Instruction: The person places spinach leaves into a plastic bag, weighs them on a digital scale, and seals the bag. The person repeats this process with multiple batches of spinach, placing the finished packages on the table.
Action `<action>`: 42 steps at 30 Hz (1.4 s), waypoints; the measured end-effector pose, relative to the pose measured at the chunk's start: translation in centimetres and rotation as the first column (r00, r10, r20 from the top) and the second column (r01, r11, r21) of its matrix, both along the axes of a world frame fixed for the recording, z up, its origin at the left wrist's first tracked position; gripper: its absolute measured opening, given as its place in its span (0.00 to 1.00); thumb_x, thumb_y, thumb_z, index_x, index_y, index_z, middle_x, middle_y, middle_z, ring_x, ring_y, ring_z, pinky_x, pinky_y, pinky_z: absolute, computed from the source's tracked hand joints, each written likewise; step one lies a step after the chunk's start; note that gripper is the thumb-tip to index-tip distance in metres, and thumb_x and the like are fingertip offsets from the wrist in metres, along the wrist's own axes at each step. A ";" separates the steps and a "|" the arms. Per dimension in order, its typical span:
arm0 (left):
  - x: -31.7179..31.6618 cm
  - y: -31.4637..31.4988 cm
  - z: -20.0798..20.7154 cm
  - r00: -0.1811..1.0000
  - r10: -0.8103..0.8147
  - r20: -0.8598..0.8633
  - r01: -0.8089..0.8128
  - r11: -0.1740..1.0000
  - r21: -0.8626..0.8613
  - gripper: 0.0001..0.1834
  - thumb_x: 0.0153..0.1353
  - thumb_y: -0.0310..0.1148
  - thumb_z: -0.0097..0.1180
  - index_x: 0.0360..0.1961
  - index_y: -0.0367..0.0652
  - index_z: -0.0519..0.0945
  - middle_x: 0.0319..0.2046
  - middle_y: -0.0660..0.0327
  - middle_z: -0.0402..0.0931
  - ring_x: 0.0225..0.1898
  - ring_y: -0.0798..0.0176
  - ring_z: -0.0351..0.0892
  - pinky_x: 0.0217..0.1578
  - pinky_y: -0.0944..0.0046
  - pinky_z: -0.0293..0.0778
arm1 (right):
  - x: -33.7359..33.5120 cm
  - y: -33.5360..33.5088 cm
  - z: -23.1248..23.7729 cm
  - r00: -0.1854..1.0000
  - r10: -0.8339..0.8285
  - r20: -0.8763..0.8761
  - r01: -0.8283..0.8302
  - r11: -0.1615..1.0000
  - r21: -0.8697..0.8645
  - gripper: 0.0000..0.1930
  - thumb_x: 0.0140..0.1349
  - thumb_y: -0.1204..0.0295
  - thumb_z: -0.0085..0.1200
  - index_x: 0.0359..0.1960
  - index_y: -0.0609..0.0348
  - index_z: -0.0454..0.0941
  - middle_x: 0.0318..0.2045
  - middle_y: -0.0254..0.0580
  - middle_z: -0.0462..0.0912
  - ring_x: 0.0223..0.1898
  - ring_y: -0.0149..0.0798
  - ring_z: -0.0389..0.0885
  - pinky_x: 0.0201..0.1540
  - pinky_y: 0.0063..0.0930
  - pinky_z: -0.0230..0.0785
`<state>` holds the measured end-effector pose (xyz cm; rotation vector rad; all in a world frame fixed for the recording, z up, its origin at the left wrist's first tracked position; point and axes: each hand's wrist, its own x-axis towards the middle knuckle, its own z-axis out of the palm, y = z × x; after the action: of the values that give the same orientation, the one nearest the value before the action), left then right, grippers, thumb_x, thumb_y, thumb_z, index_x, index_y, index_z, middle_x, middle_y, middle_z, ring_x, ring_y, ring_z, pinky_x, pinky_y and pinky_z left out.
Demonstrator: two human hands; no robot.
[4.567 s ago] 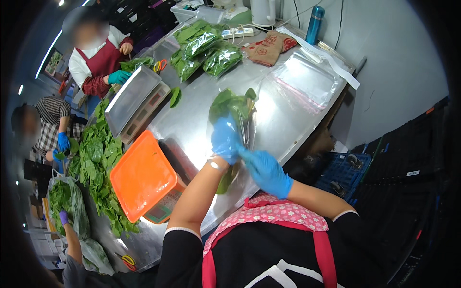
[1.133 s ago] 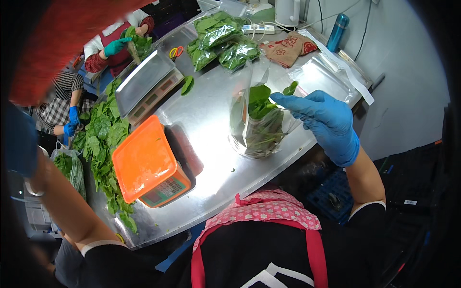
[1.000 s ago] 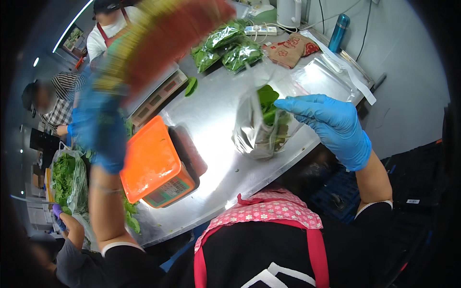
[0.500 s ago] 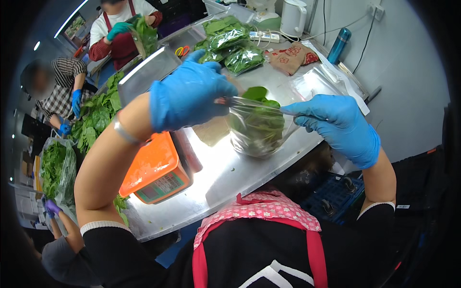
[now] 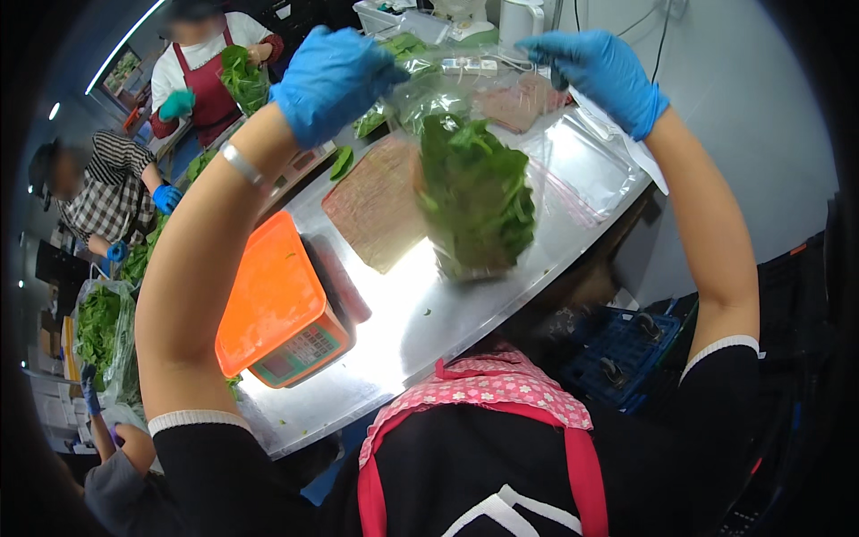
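Note:
A transparent plastic bag of leafy greens [image 5: 474, 197] hangs above the metal table [image 5: 420, 331], slightly blurred by motion. My left hand [image 5: 335, 85], in a blue glove, is closed on the left side of the bag's top. Across from it, my blue-gloved right hand [image 5: 595, 76] pinches the right side. Between them the mouth of the bag is stretched wide. The leaves fill the lower part, their tips pointing upward. Under my left forearm stands an orange-topped box [image 5: 277, 295] with a small panel on its front, which looks like a weighing scale.
A brown board [image 5: 380, 206] lies left of the bag, with a loose leaf [image 5: 342, 163] beyond it. Flat plastic bags [image 5: 591, 170] lie at the right. Two co-workers stand across at the far left; another person's arm shows lower left, near a bag of greens [image 5: 100, 327].
Both hands have moved up and away from me, raising and spreading the bag's top. The greens now stand higher in it. Across the table, a co-worker's gloved hand has moved away from another bag.

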<state>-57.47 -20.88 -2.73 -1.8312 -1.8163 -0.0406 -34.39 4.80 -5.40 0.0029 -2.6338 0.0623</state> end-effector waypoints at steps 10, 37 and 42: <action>10.6 -7.4 -11.3 0.996 0.077 -0.033 -0.082 0.970 -0.228 0.15 0.54 0.48 0.61 0.23 0.48 0.82 0.24 0.60 0.75 0.29 0.55 0.76 0.28 0.54 0.68 | 10.4 -8.9 -10.7 0.999 -0.044 0.003 0.041 0.952 0.305 0.24 0.58 0.74 0.54 0.59 0.48 0.76 0.17 0.36 0.72 0.17 0.39 0.73 0.23 0.36 0.69; 17.1 -9.8 -31.4 -0.669 0.040 0.742 -0.341 0.871 -0.354 0.15 0.63 0.33 0.63 0.45 0.36 0.76 0.29 0.61 0.78 0.25 0.71 0.75 0.26 0.70 0.74 | -7.7 -0.9 -27.3 0.844 -0.489 -0.221 0.279 0.752 -0.597 0.28 0.59 0.61 0.63 0.58 0.63 0.74 0.47 0.56 0.82 0.47 0.52 0.80 0.53 0.37 0.72; 16.8 -9.9 -30.7 -0.713 0.098 0.695 -0.324 0.832 -0.450 0.05 0.65 0.28 0.56 0.32 0.38 0.76 0.27 0.61 0.79 0.27 0.68 0.78 0.30 0.67 0.77 | -8.3 2.8 -29.6 0.921 -0.302 0.246 0.282 0.084 -0.956 0.23 0.57 0.76 0.60 0.57 0.63 0.77 0.40 0.44 0.84 0.38 0.34 0.81 0.45 0.25 0.73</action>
<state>-40.62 -30.80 -33.39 -0.1478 -3.1250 -2.5922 -42.64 7.55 -35.00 -0.9895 -1.9481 1.6612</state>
